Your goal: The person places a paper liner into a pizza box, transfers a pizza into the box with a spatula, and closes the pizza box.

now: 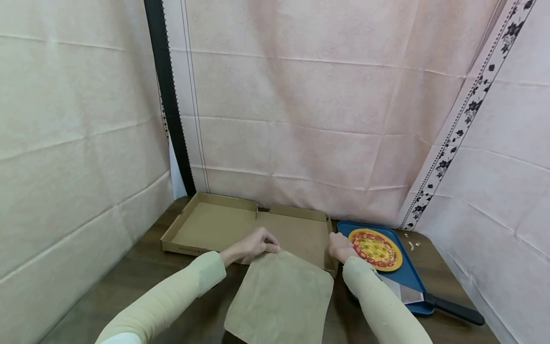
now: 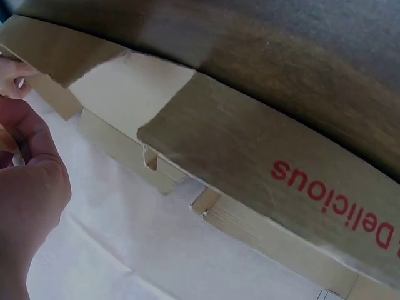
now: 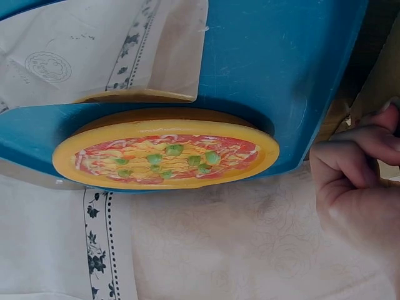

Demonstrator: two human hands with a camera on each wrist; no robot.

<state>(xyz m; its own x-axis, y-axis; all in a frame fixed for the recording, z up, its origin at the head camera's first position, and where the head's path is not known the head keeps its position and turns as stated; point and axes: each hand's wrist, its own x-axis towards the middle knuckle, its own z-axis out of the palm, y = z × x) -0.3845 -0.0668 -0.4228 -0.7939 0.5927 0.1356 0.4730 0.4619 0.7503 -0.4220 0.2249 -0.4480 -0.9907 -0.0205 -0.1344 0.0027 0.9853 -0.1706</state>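
My left hand (image 1: 258,243) pinches the top corner of a sheet of brown paper (image 1: 283,296), which hangs at the front, overlapping the near edge of an open cardboard pizza box (image 1: 215,224). The box's outer wall carries red lettering, "Delicious" (image 2: 334,203). At the right side wall of the box, my right hand (image 1: 341,246) has its fingers curled round the edge. In the right wrist view those curled fingers (image 3: 344,159) show beside the blue tray, their tips partly hidden. A pizza (image 1: 375,249) with yellow crust and green bits lies on the blue tray (image 1: 404,267).
A pizza server (image 1: 412,294) with a shiny blade and black handle (image 1: 455,309) lies across the tray, its handle sticking out past the rim. Small white scraps (image 1: 411,245) lie on the dark wooden table (image 1: 438,267). Pale cloth curtains (image 1: 301,119) surround the table.
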